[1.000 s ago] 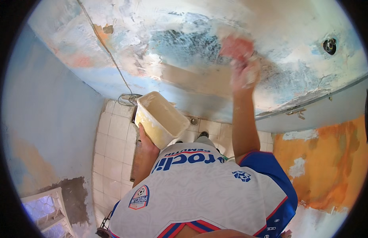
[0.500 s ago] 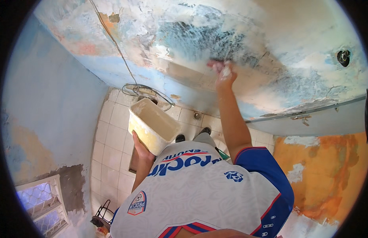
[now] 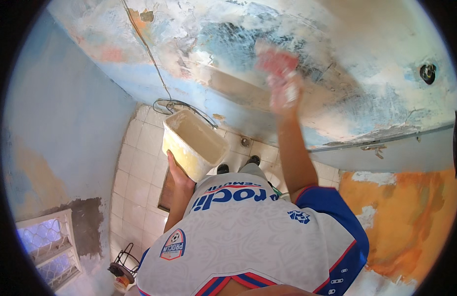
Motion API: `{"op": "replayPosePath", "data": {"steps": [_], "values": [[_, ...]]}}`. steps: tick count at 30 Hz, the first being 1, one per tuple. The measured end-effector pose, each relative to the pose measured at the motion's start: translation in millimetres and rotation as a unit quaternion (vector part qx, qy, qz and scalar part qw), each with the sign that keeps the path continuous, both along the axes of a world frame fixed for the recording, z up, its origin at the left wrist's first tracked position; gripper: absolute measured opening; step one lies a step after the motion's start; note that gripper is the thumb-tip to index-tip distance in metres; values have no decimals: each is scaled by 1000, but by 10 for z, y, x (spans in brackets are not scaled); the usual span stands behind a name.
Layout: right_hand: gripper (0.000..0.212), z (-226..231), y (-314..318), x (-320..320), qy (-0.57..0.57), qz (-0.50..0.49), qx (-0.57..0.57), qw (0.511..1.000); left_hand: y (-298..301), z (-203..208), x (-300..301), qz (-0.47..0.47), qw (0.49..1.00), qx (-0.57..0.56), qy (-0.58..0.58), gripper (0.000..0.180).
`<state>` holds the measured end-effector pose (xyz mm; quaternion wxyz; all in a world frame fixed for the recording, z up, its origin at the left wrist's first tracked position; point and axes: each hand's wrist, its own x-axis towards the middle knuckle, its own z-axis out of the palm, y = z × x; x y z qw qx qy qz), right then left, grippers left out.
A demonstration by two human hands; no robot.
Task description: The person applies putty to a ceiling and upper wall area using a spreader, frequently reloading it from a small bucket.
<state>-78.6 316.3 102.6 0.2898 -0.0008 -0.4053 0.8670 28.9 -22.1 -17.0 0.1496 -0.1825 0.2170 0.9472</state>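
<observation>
My left hand point(image 3: 179, 175) grips the near left side of a cream rectangular tub point(image 3: 189, 161), tilted and held in front of my body. Pale residue coats its inner walls. Up at the wall, my right hand point(image 3: 286, 93) is closed around a wide reddish paintbrush point(image 3: 278, 60), smeared by motion; its pale end lies over a dark, streaky patch point(image 3: 233, 39). White smears cover the back of that hand. Bristle-like streaks run across the patched wall point(image 3: 332, 106), which shows blue, white and beige areas.
A cable point(image 3: 147, 56) runs down the wall to a loose coil point(image 3: 169, 105) by the tiled floor point(image 3: 132, 185). At right is a round wall hole point(image 3: 427, 73); at lower left, a window with a grille point(image 3: 50, 249) and a black wire rack point(image 3: 126, 261).
My right hand has swung the brush, which now shows its reddish body more fully. The tub and my left hand have shifted slightly right in the picture, as has the whole view.
</observation>
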Motion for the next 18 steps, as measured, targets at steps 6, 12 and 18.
{"op": "replayPosePath", "data": {"steps": [6, 12, 18], "values": [[13, -2461, -220, 54, -390, -21, -154, 908, -144, -5, 291, 42, 995, -80, -39, 68], [15, -2632, 279, -525, -340, -133, -156, 918, -224, -44, 451, 47, 994, -88, -50, 65], [22, 449, -258, -387, -97, -59, -54, 992, -171, 54, 448, 73, 995, -59, -18, 70]]}}
